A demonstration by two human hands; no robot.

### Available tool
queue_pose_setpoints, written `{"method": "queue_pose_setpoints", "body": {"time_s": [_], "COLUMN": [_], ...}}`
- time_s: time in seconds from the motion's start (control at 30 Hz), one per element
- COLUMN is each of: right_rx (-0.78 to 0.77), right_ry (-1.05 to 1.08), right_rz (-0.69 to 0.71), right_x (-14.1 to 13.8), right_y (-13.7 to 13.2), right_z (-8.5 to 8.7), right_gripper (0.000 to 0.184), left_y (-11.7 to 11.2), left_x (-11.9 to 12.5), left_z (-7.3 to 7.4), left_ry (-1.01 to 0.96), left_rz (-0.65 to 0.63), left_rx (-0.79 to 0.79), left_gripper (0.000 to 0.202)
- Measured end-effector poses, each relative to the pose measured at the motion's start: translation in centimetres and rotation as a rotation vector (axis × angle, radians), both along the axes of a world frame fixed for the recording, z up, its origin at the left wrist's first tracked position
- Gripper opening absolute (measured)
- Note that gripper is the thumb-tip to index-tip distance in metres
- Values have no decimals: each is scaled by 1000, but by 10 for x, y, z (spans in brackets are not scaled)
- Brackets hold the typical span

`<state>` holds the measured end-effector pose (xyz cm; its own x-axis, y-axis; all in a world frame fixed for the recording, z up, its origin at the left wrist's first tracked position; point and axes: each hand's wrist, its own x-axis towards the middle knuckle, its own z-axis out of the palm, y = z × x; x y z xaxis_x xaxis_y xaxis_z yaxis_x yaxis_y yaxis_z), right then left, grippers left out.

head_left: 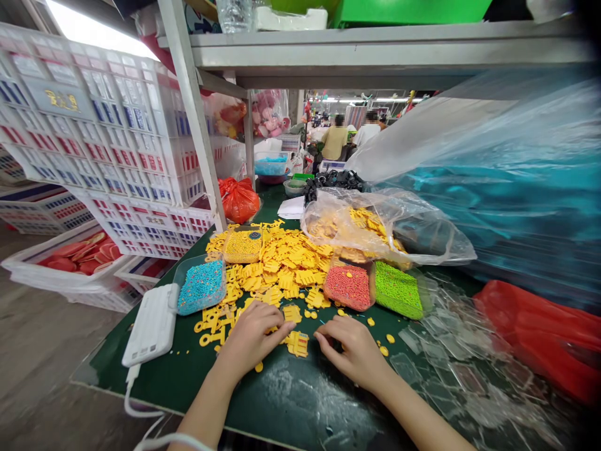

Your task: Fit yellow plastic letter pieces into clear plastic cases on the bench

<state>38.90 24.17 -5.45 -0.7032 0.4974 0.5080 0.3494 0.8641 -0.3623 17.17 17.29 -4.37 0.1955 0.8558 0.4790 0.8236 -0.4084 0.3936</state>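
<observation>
My left hand [256,332] rests low over the table, fingers curled and thumb stretched along the edge of a small yellow plastic piece [297,344]. That piece carries a few coloured beads at its right side; the grip's underside is hidden. To the right of it, my right hand [352,351] is bent with thumb and index finger drawn together. Anything in that pinch is too small to make out. Another yellow piece [292,313] lies just beyond my left thumb. Small yellow discs [390,339] are scattered near my right hand.
Behind my hands spreads a heap of yellow parts [282,257]. Around it stand tubs of blue beads [201,285], yellow beads [243,245], red beads [348,287] and green beads [398,289]. A white power bank [151,326] lies left; clear plastic pieces [451,357] lie right.
</observation>
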Motion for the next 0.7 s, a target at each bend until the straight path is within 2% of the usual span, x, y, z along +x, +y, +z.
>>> {"method": "queue_pose_setpoints", "body": {"time_s": [0.7], "right_rx": [-9], "right_ry": [9], "right_rz": [16], "right_x": [0], "right_y": [0], "right_z": [0], "right_gripper": [27], "left_y": [-1], "left_x": [0], "left_z": [1], "left_ry": [-54], "left_rz": [-2], "left_rx": [-21], "left_gripper": [43]}}
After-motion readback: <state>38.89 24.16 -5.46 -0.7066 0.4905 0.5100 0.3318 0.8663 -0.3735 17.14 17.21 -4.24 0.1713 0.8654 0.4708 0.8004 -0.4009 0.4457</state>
